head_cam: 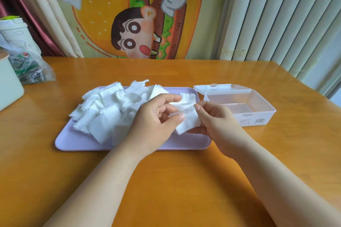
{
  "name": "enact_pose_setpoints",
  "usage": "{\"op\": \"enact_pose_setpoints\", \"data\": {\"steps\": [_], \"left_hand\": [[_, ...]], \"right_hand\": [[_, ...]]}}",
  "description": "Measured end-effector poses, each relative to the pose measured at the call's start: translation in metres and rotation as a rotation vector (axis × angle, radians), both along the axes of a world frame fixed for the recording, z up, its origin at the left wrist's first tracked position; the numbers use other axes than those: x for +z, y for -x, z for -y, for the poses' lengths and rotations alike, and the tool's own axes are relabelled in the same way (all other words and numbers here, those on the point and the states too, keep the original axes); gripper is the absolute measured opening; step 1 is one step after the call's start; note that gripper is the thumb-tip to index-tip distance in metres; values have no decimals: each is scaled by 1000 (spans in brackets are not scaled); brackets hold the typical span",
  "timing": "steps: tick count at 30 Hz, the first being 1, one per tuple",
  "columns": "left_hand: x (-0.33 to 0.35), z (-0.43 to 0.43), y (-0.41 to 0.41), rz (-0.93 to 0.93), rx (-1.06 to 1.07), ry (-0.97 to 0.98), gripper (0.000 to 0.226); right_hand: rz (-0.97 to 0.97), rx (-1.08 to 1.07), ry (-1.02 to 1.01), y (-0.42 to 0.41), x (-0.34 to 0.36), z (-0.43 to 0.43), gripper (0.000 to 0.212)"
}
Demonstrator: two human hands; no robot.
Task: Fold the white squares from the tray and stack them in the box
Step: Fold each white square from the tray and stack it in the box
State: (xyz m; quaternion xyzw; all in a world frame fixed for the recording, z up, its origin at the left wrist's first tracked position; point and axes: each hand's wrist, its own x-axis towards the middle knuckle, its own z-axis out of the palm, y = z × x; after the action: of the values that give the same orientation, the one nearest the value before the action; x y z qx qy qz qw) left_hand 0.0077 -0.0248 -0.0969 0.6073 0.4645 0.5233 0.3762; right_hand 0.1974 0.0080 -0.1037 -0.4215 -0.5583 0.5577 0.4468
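A thin white fabric square (188, 119) hangs between both hands' fingertips; left hand (156, 116) and right hand (217, 123) each pinch it.

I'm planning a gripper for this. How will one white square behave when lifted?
Probably floppy: the white square pinched by the left hand and right hand bends and creases. Likely very light, since fingertip pinches hold it. Its ragged-looking edges might snag.
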Motion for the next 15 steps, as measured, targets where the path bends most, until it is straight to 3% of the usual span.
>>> {"op": "enact_pose_setpoints", "data": {"steps": [9,15], "left_hand": [[-1,-2,3,-43,56,17,37],[-5,-5,3,-97,122,-16,34]], "right_hand": [[121,12,-130,-1,0,1,26],[22,98,-95,0,4,4,36]]}}
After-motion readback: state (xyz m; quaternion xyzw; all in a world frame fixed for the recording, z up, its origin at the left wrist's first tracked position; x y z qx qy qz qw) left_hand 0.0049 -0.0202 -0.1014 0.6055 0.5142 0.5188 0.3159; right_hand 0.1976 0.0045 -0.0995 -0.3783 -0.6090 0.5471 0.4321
